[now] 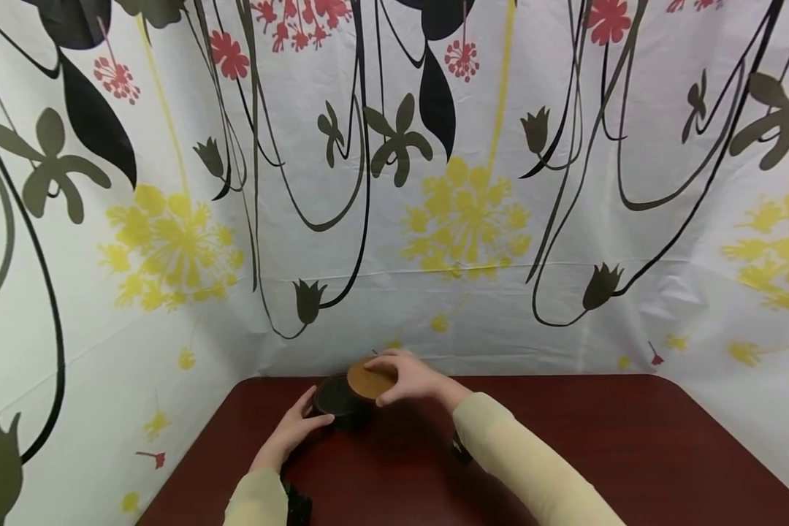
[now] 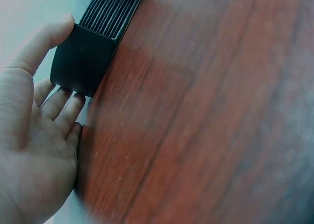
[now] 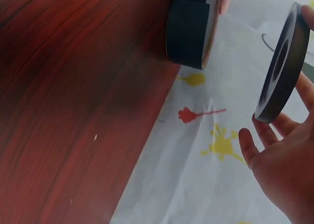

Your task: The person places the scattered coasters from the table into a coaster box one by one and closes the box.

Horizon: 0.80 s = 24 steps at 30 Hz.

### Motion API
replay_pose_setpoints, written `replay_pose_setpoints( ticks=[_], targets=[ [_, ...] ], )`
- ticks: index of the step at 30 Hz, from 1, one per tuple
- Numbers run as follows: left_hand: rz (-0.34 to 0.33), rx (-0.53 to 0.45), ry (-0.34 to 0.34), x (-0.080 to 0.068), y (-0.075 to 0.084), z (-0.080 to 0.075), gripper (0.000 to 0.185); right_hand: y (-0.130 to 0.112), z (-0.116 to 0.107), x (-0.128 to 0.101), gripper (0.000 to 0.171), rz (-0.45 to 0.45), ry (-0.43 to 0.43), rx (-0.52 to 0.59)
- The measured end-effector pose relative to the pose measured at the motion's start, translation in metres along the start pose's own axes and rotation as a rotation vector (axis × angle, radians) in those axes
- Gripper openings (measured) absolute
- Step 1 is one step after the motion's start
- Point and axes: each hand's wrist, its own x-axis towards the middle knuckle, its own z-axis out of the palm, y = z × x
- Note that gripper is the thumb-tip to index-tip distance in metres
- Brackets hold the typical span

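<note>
Near the table's far edge stands a round black container (image 1: 337,398), its dark top facing up. A ribbed section shows on its side in the left wrist view, beside smooth black wall (image 2: 81,62). My left hand (image 1: 294,429) grips it from the left, thumb at the near side and fingers around the far side. My right hand (image 1: 413,377) holds a round lid (image 1: 368,381) with a wood-coloured top, thumb and fingers on its rim. The lid is tilted just above and right of the container. From the right wrist, the lid (image 3: 283,67) shows a dark edge and a ring on its underside.
The dark red wooden table (image 1: 565,438) runs toward me and to both sides. A white cloth (image 1: 394,321) with printed flowers hangs behind and beside it, close to the table's far edge. Dark wrist straps (image 1: 460,447) show at the sleeves.
</note>
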Motion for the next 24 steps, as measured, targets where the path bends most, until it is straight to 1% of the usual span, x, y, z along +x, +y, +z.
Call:
replay_pose_setpoints(
  ticks=[4,7,15,19,24],
  targets=[
    [-0.007,0.012,0.004,0.002,0.000,0.000,0.094,-0.002,0.011,0.017,0.070,0.008,0.010,-0.041],
    [-0.013,0.020,0.013,0.002,0.001,0.001,0.095,-0.003,0.020,0.027,0.068,0.014,0.036,-0.069],
    [-0.003,0.004,0.004,0.003,0.002,0.001,0.094,-0.003,0.041,0.045,0.063,0.097,0.107,-0.138],
    [-0.001,-0.005,0.003,0.003,0.001,0.001,0.093,-0.003,0.051,0.052,0.062,0.116,0.107,-0.163],
    [0.001,-0.004,0.007,0.003,0.000,0.001,0.094,-0.009,0.062,0.055,0.061,0.130,0.081,-0.174]
  ],
)
